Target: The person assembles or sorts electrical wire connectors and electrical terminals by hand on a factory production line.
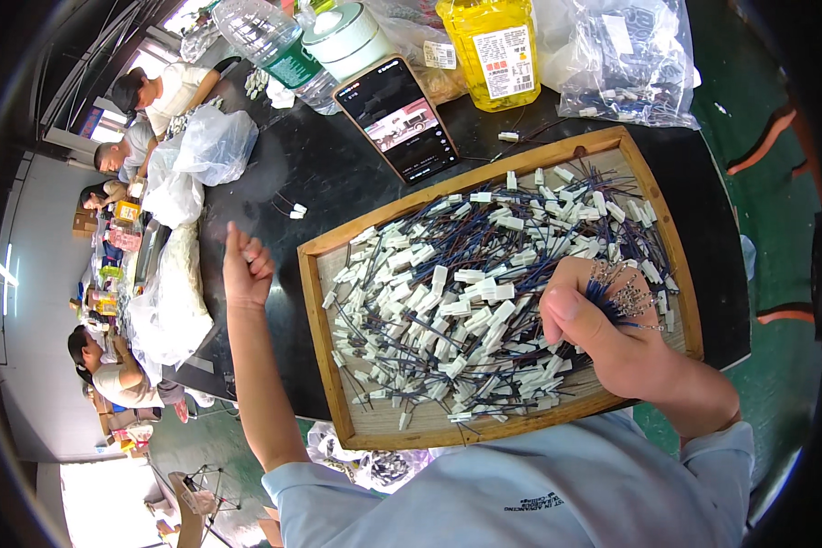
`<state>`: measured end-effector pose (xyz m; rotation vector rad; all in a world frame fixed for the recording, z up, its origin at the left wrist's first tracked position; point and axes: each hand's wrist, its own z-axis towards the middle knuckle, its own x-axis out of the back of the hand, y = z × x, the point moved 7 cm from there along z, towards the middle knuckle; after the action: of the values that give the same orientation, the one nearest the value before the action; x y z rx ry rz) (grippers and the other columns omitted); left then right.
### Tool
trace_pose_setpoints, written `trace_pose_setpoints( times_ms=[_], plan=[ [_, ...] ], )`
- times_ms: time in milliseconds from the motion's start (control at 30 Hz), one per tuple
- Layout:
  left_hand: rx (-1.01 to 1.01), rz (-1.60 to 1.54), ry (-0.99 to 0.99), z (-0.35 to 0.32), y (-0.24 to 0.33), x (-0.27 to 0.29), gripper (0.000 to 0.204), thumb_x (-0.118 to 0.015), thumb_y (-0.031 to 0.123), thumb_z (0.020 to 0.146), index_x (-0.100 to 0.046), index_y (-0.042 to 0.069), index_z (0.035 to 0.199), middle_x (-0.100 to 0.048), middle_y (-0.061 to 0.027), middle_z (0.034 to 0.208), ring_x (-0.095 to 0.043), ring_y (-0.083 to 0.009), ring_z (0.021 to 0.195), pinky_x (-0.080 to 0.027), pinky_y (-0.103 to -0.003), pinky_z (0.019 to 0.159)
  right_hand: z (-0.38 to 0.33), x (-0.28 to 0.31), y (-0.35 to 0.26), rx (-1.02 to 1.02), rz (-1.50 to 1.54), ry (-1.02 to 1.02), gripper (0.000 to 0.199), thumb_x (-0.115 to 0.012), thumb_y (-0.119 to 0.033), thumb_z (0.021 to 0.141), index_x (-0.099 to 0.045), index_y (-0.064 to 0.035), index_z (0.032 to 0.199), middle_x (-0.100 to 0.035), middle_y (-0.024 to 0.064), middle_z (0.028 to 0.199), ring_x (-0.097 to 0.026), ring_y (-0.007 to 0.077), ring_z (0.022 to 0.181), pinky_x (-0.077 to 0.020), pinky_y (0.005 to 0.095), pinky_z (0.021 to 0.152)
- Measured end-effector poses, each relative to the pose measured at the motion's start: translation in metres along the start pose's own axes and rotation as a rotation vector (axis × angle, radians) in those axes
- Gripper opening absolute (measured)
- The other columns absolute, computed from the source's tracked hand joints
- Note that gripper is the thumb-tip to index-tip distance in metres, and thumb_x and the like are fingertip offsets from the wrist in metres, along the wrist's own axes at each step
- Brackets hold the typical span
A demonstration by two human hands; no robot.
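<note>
A wooden-framed tray [316, 315] on the black table holds a heap of white plastic connectors with thin dark wires [447, 301]. Over the tray's right side, my right hand [603, 320] is closed round a bundle of dark blue wires [603, 285], whose bare metal ends fan out above the fist. My left hand [248, 265] is raised left of the tray, apart from it. One digit points up and the other fingers are curled, with nothing showing in them. Ahead of it, a small white connector with a wire [298, 211] lies on the table.
Behind the tray stand a propped phone [400, 119], a plastic bottle [274, 50], a pale green lidded container [347, 41] and a jug of yellow liquid [491, 55]. A clear bag of parts [626, 73] lies far right. Several people sit left, beside plastic bags [212, 142].
</note>
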<state>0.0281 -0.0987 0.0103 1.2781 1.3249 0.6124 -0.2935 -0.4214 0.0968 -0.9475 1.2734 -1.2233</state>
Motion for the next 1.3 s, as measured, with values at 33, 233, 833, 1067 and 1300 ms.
trace_pose_setpoints(
  times_ms=[33, 233, 833, 1067, 1300],
  plan=[
    [0.005, -0.002, 0.001, 0.001, -0.004, -0.015, 0.031, -0.048, 0.039, 0.094, -0.044, 0.016, 0.073, -0.043, 0.0026, 0.059, -0.028, -0.0044, 0.040, -0.020, -0.018, 0.036, 0.002, 0.000, 0.001, -0.012, -0.005, 0.005, 0.024, -0.049, -0.014, 0.095, -0.055, 0.0010, 0.077, -0.054, 0.0013, 0.068, -0.046, 0.0054, 0.064, -0.0380, 0.0226, 0.058],
    [-0.112, 1.122, 0.143, 0.026, 0.004, -0.025, 0.030, -0.050, 0.033, 0.093, -0.059, 0.006, 0.086, -0.051, 0.0000, 0.061, -0.043, -0.0070, 0.047, -0.031, -0.022, 0.039, 0.001, 0.000, 0.005, -0.015, 0.001, 0.001, 0.024, -0.049, -0.014, 0.095, -0.055, 0.0010, 0.076, -0.055, 0.0008, 0.069, -0.046, 0.0049, 0.065, -0.0381, 0.0223, 0.058],
    [-0.171, 2.182, 0.238, 0.040, -0.019, -0.098, 0.041, -0.047, 0.036, 0.086, -0.058, -0.003, 0.093, -0.064, -0.0238, 0.093, -0.063, -0.0388, 0.090, -0.050, -0.046, 0.079, -0.001, 0.000, 0.008, -0.028, 0.054, 0.003, 0.020, -0.052, -0.012, 0.093, -0.057, 0.0013, 0.078, -0.055, 0.0008, 0.068, -0.047, 0.0038, 0.065, -0.0388, 0.0214, 0.058],
    [-0.438, 2.278, 0.020, 0.039, -0.023, -0.108, 0.028, -0.047, 0.027, 0.087, -0.052, 0.000, 0.088, -0.065, -0.0204, 0.079, -0.065, -0.0375, 0.075, -0.053, -0.045, 0.068, -0.001, -0.001, 0.005, 0.021, 0.074, 0.029, 0.020, -0.052, -0.013, 0.093, -0.058, 0.0021, 0.080, -0.056, 0.0012, 0.068, -0.049, 0.0044, 0.065, -0.0393, 0.0212, 0.059],
    [-0.432, 2.168, 0.137, 0.039, -0.021, -0.103, 0.026, -0.048, 0.027, 0.087, -0.051, 0.001, 0.088, -0.064, -0.0223, 0.080, -0.064, -0.0387, 0.080, -0.052, -0.047, 0.069, -0.001, 0.002, 0.002, 0.018, -0.002, 0.003, 0.022, -0.052, -0.013, 0.093, -0.057, 0.0013, 0.077, -0.055, 0.0022, 0.067, -0.048, 0.0053, 0.063, -0.0388, 0.0229, 0.057]
  ],
)
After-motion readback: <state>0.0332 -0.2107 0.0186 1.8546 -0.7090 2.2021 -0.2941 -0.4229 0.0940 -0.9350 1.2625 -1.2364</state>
